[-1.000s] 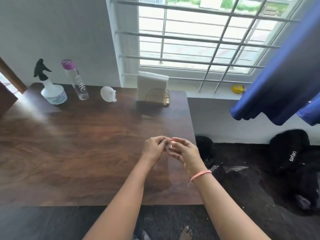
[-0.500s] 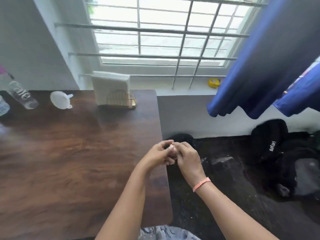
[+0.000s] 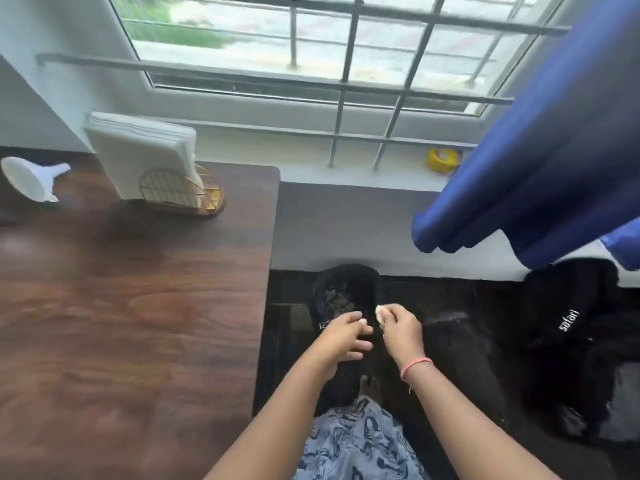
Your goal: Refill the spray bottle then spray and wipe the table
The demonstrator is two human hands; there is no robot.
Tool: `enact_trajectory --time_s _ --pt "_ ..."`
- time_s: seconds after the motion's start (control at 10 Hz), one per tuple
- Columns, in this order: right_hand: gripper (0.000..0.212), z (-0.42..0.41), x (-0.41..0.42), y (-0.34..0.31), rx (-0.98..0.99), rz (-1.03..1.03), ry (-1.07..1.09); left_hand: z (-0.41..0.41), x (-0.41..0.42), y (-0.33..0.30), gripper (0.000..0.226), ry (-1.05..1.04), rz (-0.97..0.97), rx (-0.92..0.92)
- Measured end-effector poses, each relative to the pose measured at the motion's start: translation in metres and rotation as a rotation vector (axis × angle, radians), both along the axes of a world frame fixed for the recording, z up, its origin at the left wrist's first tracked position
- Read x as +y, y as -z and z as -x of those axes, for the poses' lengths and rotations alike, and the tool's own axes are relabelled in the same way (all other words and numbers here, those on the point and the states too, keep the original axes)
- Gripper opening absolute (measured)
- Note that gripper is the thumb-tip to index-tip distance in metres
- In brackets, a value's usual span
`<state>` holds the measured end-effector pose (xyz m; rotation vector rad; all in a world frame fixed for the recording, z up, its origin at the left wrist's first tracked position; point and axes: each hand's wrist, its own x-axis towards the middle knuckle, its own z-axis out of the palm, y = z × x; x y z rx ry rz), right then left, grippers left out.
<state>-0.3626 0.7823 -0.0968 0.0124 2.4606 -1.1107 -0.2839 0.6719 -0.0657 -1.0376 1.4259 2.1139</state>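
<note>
Head view: both hands hang off the right edge of the wooden table (image 3: 131, 306), over a small black bin (image 3: 341, 289) on the dark floor. The right hand (image 3: 401, 329) pinches a small whitish wad (image 3: 380, 311) between curled fingers; what the wad is cannot be told. The left hand (image 3: 344, 336) sits just beside it, a narrow gap between the two, its fingers loosely bent and holding nothing visible. A pink band (image 3: 415, 365) circles the right wrist.

The spray bottle is out of the picture. On the table's far side a white funnel (image 3: 29, 180) lies tipped on its side, and near it a gold wire holder (image 3: 180, 192) keeps a stack of white napkins (image 3: 138, 157) upright. A yellow object (image 3: 441, 160) rests on the window sill behind the bars, partly beside the blue curtain (image 3: 540, 150). A black bag (image 3: 571, 317) marked "safari" sits on the floor at right. Patterned blue cloth (image 3: 356, 445) shows at the bottom edge.
</note>
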Motion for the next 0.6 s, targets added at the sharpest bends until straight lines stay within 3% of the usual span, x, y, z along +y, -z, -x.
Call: enact_trajectory --time_s 0.1,0.3,0.5,0.6 --pt "0.017 0.051 0.024 0.040 -0.254 -0.007 0.130 0.028 0.007 0.040 0.037 -0.175 -0.036 -0.173" --pt "0.030 0.108 0.015 0.073 -0.661 0.160 0.371 0.072 0.017 0.089 0.035 -0.370 -0.130 -0.343" --pt "0.049 0.137 -0.007 0.093 -0.652 0.188 0.338 0.118 0.020 0.102 0.046 -0.369 -0.105 -0.341" --pt "0.044 0.145 -0.009 0.093 -0.610 0.166 0.296 0.141 0.015 0.111 0.054 -0.394 -0.046 -0.310"
